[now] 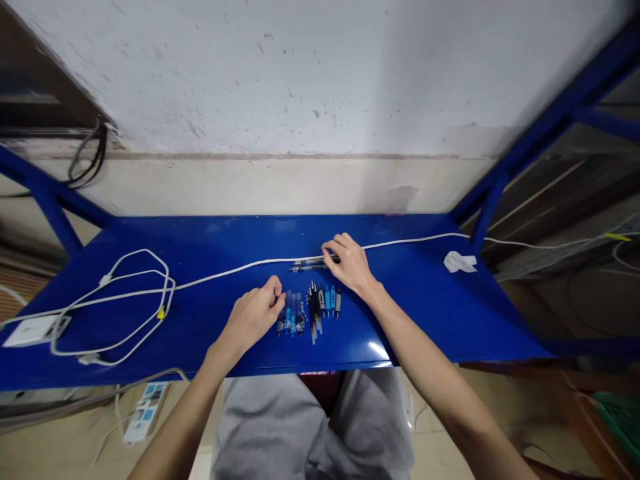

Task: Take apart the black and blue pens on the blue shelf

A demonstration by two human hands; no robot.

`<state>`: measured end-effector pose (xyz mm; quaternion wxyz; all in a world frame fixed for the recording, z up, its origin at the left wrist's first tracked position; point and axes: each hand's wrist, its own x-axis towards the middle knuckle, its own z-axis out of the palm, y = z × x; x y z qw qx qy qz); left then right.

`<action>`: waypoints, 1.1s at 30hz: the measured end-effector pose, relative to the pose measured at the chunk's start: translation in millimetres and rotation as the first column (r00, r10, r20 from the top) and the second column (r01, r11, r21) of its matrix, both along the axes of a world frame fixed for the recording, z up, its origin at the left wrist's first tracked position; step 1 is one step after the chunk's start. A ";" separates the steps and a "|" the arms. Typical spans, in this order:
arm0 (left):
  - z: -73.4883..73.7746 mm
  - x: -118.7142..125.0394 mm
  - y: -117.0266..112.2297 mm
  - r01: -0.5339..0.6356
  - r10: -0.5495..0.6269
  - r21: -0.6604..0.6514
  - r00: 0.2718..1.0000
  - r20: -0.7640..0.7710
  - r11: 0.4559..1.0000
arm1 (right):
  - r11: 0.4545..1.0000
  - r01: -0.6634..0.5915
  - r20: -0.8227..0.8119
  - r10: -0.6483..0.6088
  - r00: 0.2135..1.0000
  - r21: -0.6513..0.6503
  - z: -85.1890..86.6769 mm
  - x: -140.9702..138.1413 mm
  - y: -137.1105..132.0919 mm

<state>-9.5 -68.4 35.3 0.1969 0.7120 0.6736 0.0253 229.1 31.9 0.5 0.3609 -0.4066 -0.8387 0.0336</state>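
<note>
My left hand (255,312) is closed, its fingers curled beside a group of clear pen barrels (294,313) with blue and dark tips. Whatever its fingers may hold is hidden. Farther back, my right hand (350,265) bends over a few thin, dark and clear pens (307,266) lying sideways by the white cable. Its thumb and forefinger come together at the pens' right end; what is between them is too small to tell. Between my hands lie dark pen refills (314,310) with metal tips, and a row of short grey and blue pen grips (330,300).
A white cable (240,268) runs across the blue tabletop (210,333) behind the parts. Looped white cord (167,293) and a white box (35,331) are at the left. Crumpled tissue (460,262) lies at the right. Blue frame posts flank the table; a wall stands behind.
</note>
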 end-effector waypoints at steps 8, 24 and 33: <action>7.2 15.1 5.5 0.065 -0.055 0.027 0.961 -0.273 0.998 | 0.996 0.089 0.019 -0.089 0.996 -0.025 -0.1 -2.6 -2.8; -21.1 32.9 116.3 0.019 -0.424 0.932 0.894 0.147 0.363 | 0.979 0.200 0.033 -0.198 0.980 -0.042 -0.8 1.1 -2.8; -40.1 21.7 112.8 0.055 -0.391 0.924 0.914 0.106 0.379 | 0.990 0.090 -0.199 -0.110 0.974 -0.108 19.5 0.9 -5.1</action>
